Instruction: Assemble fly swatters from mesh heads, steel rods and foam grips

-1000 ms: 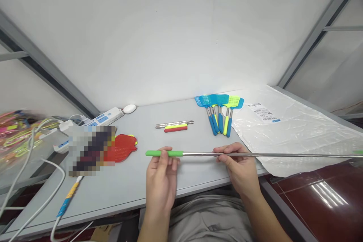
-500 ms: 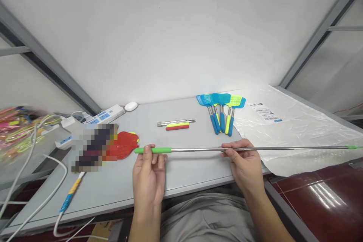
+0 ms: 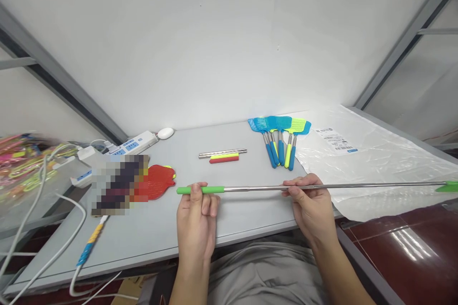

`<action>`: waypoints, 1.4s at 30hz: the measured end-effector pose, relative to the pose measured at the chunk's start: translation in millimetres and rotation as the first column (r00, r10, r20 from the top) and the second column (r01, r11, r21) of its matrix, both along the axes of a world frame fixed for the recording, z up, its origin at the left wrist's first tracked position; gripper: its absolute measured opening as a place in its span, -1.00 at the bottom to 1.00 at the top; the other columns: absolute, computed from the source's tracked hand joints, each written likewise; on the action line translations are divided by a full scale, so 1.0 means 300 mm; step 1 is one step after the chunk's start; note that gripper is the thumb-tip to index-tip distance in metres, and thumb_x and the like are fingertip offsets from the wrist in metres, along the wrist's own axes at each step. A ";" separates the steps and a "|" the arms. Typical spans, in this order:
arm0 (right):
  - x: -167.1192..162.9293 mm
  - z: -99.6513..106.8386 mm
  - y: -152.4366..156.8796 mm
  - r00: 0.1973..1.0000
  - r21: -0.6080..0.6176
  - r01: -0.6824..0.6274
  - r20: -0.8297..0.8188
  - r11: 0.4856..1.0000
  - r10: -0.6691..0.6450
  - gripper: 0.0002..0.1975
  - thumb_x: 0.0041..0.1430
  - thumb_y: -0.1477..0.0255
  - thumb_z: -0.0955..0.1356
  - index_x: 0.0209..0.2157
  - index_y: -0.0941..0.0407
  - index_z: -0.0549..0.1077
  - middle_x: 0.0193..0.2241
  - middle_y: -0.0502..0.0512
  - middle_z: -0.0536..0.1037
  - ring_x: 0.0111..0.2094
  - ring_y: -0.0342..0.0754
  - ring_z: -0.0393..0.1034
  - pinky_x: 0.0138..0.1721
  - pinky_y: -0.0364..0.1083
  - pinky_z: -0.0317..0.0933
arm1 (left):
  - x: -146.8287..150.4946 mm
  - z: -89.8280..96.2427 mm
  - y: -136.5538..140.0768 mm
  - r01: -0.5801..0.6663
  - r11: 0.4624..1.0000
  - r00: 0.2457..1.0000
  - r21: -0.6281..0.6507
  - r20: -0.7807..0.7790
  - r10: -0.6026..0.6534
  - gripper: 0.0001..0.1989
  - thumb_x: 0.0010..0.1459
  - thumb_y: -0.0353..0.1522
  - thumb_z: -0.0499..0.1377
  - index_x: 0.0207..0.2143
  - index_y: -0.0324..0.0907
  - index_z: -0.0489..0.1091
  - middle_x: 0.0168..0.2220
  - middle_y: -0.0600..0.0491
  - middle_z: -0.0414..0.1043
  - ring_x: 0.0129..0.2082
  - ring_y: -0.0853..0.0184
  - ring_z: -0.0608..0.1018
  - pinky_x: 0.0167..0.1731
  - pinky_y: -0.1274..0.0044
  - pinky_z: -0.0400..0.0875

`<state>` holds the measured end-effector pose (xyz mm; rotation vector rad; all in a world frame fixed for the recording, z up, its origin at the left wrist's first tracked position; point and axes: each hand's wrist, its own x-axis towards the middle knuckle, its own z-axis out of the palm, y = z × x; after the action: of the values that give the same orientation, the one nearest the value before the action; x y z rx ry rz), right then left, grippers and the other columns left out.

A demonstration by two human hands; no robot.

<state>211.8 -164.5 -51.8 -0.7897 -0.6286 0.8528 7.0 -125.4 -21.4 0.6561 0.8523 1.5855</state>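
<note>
The left grip (image 3: 196,217) is pinching the green handle (image 3: 214,190), the right grip (image 3: 312,205) the steel rod (image 3: 265,188), above the surface (image 3: 136,231); if the right one is loosening, the long end may be dropping toward the plastic sheet (image 3: 386,162).

The left hand (image 3: 196,221) grasps a green handle (image 3: 214,190) and the right hand (image 3: 313,209) pinches its metal shaft (image 3: 386,185), roughly level above the tabletop (image 3: 254,207); behind lie metal tubes (image 3: 223,153), 1 yellow handle (image 3: 229,155), 1 red handle (image 3: 224,159) and fanned blue and yellow swatters (image 3: 279,123)
</note>
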 end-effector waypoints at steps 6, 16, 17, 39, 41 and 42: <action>0.004 0.000 0.000 1.000 -0.009 -0.025 0.016 1.000 0.025 -0.80 -0.04 0.51 0.55 -0.42 0.06 0.48 -0.45 -0.05 0.54 -0.33 -0.14 0.52 -0.35 -0.21 0.45 | 0.008 0.006 -0.003 0.009 1.000 1.000 0.000 -0.013 -0.009 -0.72 0.16 -0.13 0.25 -0.31 -0.18 0.39 -0.69 0.28 0.00 -0.68 0.55 0.17 -0.51 0.63 0.25; -0.001 -0.012 -0.010 0.993 -0.057 -0.088 0.074 0.994 0.092 -0.78 -0.04 0.52 0.55 -0.42 0.05 0.46 -0.42 -0.05 0.57 -0.27 -0.13 0.53 -0.26 -0.18 0.42 | 0.076 -0.009 -0.038 0.129 0.991 0.991 0.020 -0.043 -0.128 -0.69 0.18 -0.11 0.23 -0.29 -0.17 0.36 -0.71 0.28 -0.01 -0.67 0.53 0.16 -0.54 0.62 0.18; -0.003 -0.013 -0.012 0.992 -0.062 -0.093 0.085 0.994 0.098 -0.77 -0.04 0.52 0.55 -0.42 0.05 0.45 -0.41 -0.05 0.58 -0.27 -0.13 0.53 -0.25 -0.18 0.41 | 0.087 -0.010 -0.043 0.149 0.989 0.988 0.023 -0.052 -0.148 -0.69 0.19 -0.10 0.21 -0.30 -0.17 0.35 -0.71 0.29 -0.01 -0.67 0.53 0.15 -0.55 0.62 0.17; -0.017 0.023 -0.025 0.899 -0.142 -0.185 0.375 0.972 0.226 -0.89 0.05 0.43 0.51 -0.38 0.05 0.52 -0.28 0.09 0.64 -0.18 0.01 0.53 -0.13 -0.01 0.40 | 0.110 0.005 -0.015 0.063 0.992 0.942 -0.111 0.335 -0.022 -0.73 0.18 -0.18 0.25 -0.38 -0.20 0.36 -0.69 0.29 -0.07 -0.67 0.55 0.07 -0.53 0.62 0.24; -0.014 0.018 -0.025 0.913 -0.144 -0.148 0.362 0.978 0.191 -0.89 0.04 0.43 0.51 -0.38 0.05 0.51 -0.29 0.09 0.64 -0.20 0.00 0.52 -0.16 -0.03 0.41 | 0.103 0.009 -0.009 0.031 0.992 0.914 -0.125 0.405 0.023 -0.74 0.18 -0.20 0.26 -0.40 -0.20 0.35 -0.69 0.29 -0.10 -0.68 0.55 0.05 -0.55 0.63 0.22; -0.014 0.016 -0.025 0.918 -0.146 -0.136 0.354 0.980 0.180 -0.88 0.04 0.42 0.51 -0.39 0.05 0.51 -0.29 0.09 0.64 -0.22 0.00 0.52 -0.18 -0.04 0.41 | 0.100 0.009 -0.006 0.016 0.992 0.902 -0.126 0.431 0.040 -0.74 0.18 -0.22 0.26 -0.40 -0.20 0.34 -0.69 0.30 -0.10 -0.68 0.55 0.05 -0.55 0.63 0.21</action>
<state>207.7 -172.0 -47.1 -1.0287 -0.9899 0.9037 37.0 -127.3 -18.5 0.1899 0.6153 1.5902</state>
